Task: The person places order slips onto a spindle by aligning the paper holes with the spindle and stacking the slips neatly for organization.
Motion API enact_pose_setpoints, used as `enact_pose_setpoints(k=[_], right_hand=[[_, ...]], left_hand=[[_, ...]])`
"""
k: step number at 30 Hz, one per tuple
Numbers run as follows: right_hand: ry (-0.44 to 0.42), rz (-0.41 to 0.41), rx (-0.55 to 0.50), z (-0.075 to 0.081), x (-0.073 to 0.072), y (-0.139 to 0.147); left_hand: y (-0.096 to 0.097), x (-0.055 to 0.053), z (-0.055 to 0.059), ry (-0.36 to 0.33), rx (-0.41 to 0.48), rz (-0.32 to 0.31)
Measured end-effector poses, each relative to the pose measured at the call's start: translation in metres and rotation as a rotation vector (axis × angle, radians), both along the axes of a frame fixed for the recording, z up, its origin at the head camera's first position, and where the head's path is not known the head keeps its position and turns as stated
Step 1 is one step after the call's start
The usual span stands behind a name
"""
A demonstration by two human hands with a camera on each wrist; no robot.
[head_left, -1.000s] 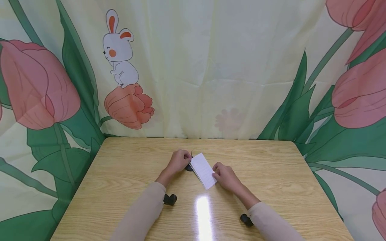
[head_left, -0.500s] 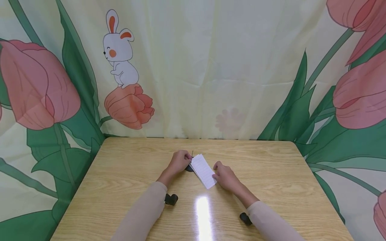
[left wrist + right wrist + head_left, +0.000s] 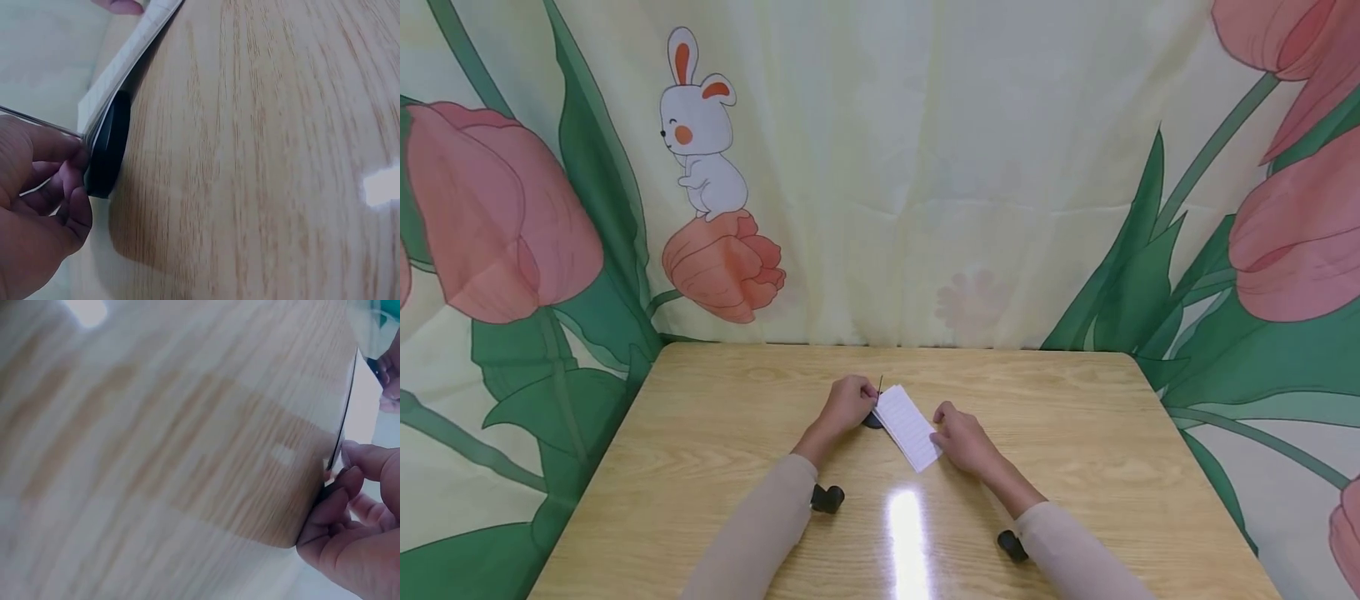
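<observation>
A small stack of white lined paper slips (image 3: 910, 428) lies slanted near the table's middle. Its upper left corner overlaps a black round base (image 3: 872, 421), from which a thin rod (image 3: 881, 383) sticks up. My left hand (image 3: 847, 403) pinches the slips' corner beside the rod with thumb and fingers. Seen from the left wrist, the slips (image 3: 122, 65) stand edge-on over the thick black disc (image 3: 112, 147), fingertips right at the rod's foot. My right hand (image 3: 962, 437) pinches the slips' right edge. In the right wrist view, thumb and forefinger meet at the paper's (image 3: 362, 403) edge.
The light wooden table (image 3: 737, 392) runs back to a curtain (image 3: 880, 208) printed with tulips and a rabbit. Black wrist devices (image 3: 828, 499) sit under the beige sleeves (image 3: 756, 525). A bright light reflection lies on the near tabletop.
Both hands keep their grip and have barely moved. The slips' far end looks slightly more fanned than a second ago, and the whole head view has shifted a little.
</observation>
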State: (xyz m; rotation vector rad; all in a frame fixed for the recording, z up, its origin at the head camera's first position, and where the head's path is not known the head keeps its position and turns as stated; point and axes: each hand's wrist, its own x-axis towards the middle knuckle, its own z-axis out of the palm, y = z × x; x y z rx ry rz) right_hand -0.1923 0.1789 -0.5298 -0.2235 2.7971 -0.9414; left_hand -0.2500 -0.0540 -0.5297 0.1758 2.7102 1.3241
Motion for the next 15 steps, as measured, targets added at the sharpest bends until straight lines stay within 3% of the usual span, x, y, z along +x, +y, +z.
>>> enact_pose_setpoints(k=[6,10,15], right_hand=[[0.010,-0.012,-0.019,0.001,0.002,0.003],[0.026,-0.025,-0.026,0.007,0.007,0.014],[0.178,-0.052,-0.009,0.021,0.005,0.039]], left_hand=[[-0.005,0.002,0.002,-0.012,-0.015,0.012],[-0.012,0.006,0.011,0.015,-0.067,0.013],[-0.026,0.012,0.030,0.100,-0.123,0.018]])
